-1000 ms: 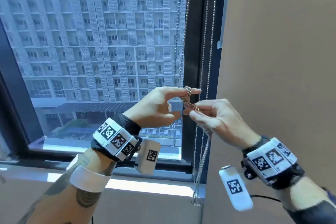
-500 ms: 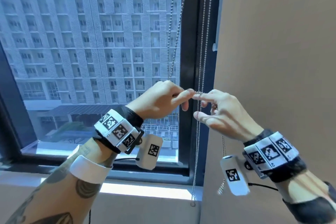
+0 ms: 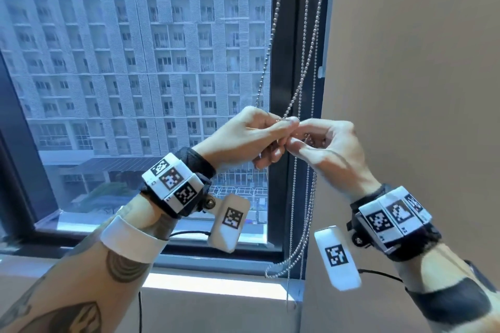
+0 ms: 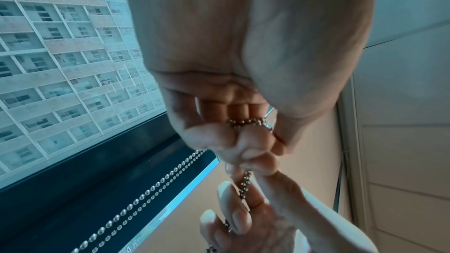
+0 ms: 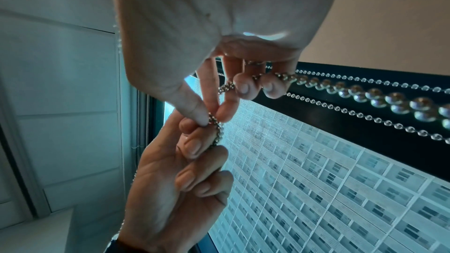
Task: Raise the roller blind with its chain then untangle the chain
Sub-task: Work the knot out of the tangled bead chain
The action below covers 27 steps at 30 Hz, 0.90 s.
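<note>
Dark window frame [image 3: 281, 62], beige wall [image 3: 405, 89], pale sill [image 3: 216, 284]

Black wristbands [image 3: 194, 167] with white coded-marker blocks [image 3: 171, 180] were worn; white tagged modules [image 3: 230, 223] dangled, cabled; a ring [image 5: 254, 62] was seen, forearms tattooed.

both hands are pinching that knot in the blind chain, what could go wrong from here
1. The left hand and right hand both pinch the twisted chain; pulling apart could tighten the tangle.
2. A loose loop hangs below near the window sill and may twist in again.
3. A downward tug might move the blind.
</note>
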Tool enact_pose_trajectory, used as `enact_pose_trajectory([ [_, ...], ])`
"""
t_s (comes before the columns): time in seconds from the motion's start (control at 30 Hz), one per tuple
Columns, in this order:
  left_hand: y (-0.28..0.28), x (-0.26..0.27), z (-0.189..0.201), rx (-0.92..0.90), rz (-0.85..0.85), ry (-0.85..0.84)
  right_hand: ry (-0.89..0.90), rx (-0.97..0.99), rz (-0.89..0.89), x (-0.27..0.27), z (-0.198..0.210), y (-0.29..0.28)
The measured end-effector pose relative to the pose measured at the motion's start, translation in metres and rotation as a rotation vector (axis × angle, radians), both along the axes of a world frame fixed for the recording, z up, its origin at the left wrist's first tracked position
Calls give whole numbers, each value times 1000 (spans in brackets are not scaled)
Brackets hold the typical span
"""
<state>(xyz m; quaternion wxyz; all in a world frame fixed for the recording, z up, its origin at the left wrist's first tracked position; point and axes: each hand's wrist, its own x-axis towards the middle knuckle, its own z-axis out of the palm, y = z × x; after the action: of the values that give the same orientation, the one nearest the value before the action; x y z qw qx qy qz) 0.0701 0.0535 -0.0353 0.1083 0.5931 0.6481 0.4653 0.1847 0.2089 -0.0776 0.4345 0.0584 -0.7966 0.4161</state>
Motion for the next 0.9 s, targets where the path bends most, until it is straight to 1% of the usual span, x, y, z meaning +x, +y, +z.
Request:
enact_pose_trajectory([
  [0.1,-3,0,4,49,41,38,50,-20,-30,-1,1,2],
  [0.2,-3,-3,4,113,83,73,88,-55,-18,-2,2,-2],
  [0.33,0,-2,-2,180,111,28,130,-93,-20,-2,3,-4],
  [0.43,-1,1,-4,106,53,-63,110,-90,-11,0,2,-3],
  [0.53,-3,1,-2,31,8,-91,97,-57,-1,3,1,-4],
  [0.6,-3,0,-2,9,6,-83,88,-32,-31,3,0,-4],
  [0.73,0,1,-3,78,51,11,87,2,-109,3,1,-10],
  [0.8,0,1,-4,89,42,48,94,21,-143,3,1,-11],
  [0.9,-1,-4,-6,85,39,61,92,7,-140,2,-2,-10],
])
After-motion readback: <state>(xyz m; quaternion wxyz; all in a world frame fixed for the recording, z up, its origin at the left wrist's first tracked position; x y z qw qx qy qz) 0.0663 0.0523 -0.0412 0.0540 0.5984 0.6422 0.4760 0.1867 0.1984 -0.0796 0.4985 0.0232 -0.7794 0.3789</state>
